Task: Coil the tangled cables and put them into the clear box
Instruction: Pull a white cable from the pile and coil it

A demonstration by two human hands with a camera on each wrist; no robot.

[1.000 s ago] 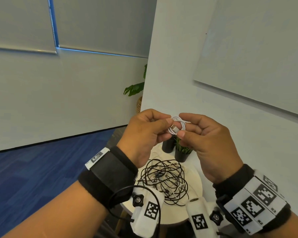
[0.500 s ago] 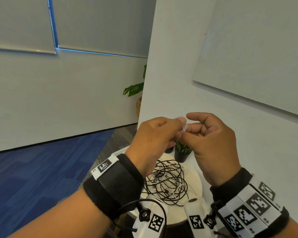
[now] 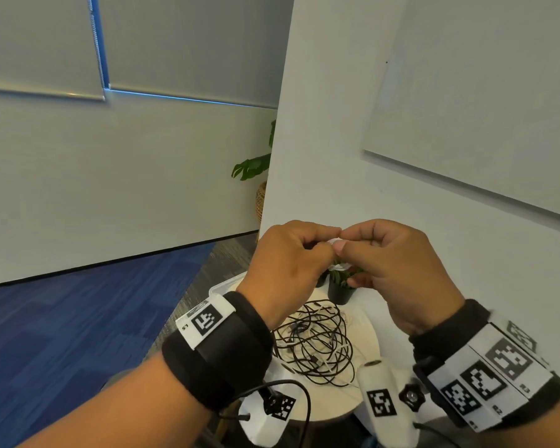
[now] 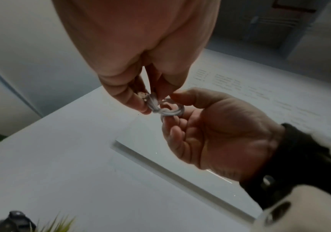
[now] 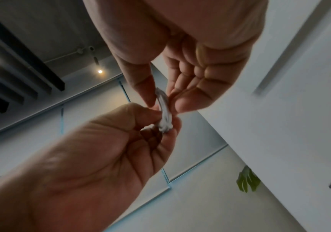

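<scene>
Above the table, my left hand (image 3: 320, 245) and right hand (image 3: 348, 245) meet fingertip to fingertip around a small white cable coil (image 3: 334, 242). The head view hides most of it. In the left wrist view the white cable coil (image 4: 166, 109) shows as a small bundle of loops, pinched by my left fingers (image 4: 140, 105) on one side and looped at my right fingers (image 4: 172, 120) on the other. In the right wrist view my right thumb and forefinger pinch the white cable coil (image 5: 165, 114). A tangle of black and white cables (image 3: 314, 347) lies on the round table (image 3: 367, 337). A corner of the clear box (image 3: 222, 287) shows behind my left wrist.
A small potted plant (image 3: 340, 291) in a black pot stands at the table's far side, under my hands. A white wall (image 3: 337, 156) rises just behind the table. Blue carpet (image 3: 78, 318) lies to the left. A larger leafy plant (image 3: 253, 166) stands beyond the wall corner.
The hands have drawn closer together and turned. The white coil, an open loop in plain sight a second ago, is now mostly covered by the fingertips.
</scene>
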